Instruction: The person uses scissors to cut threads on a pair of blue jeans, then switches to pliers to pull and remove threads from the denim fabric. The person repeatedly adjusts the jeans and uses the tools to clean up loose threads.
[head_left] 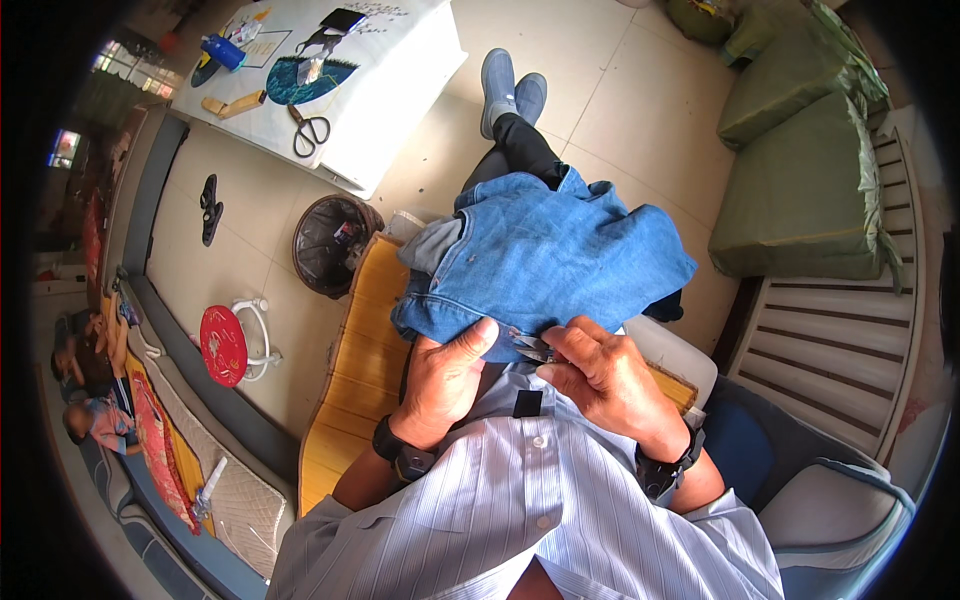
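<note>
Blue denim jeans (560, 255) lie bunched across my lap, with a grey pocket lining (435, 246) turned out at their left side. My left hand (446, 384) is closed on the near edge of the denim, its thumb on top. Against that same edge, my right hand (600, 372) pinches small metal thread snips (531, 346), their blades pointing left toward my left thumb. The snips' handle is hidden in my right fingers. Both wrists wear dark bands.
A white table (400, 95) ahead holds black-handled scissors (309, 131) and a blue bottle (223, 52). A lined waste bin (325, 255) and a red stool (223, 345) stand left. Green cushions (795, 190) rest on a slatted bench (835, 340) right. People (100, 420) sit far left.
</note>
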